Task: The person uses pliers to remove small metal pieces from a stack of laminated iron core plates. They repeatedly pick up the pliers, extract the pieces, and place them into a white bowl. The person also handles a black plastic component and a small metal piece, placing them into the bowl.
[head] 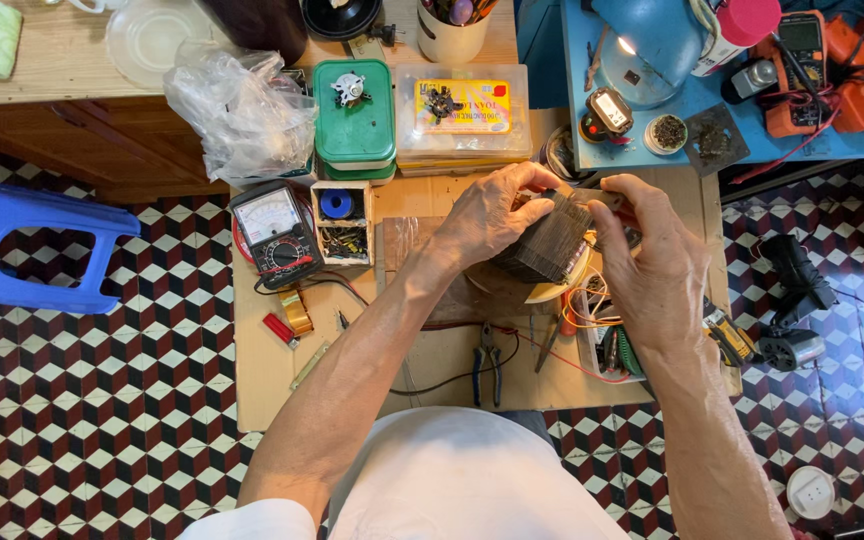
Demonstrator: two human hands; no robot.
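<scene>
A dark block of stacked thin metal plates (549,243), like a transformer core, rests over a low wooden board (422,360) on the floor. My left hand (492,215) grips the block's left and top side. My right hand (652,255) is closed on its right end, fingertips pinching at the top edge near a thin plate. Orange wires (584,305) trail out beneath the block.
An analog multimeter (274,225), a small wooden box of parts (343,222), green and clear plastic cases (354,115), pliers (487,360) and a red lighter (280,330) lie on the board. A blue stool (32,245) stands left; a blue bench (722,100) with meters right.
</scene>
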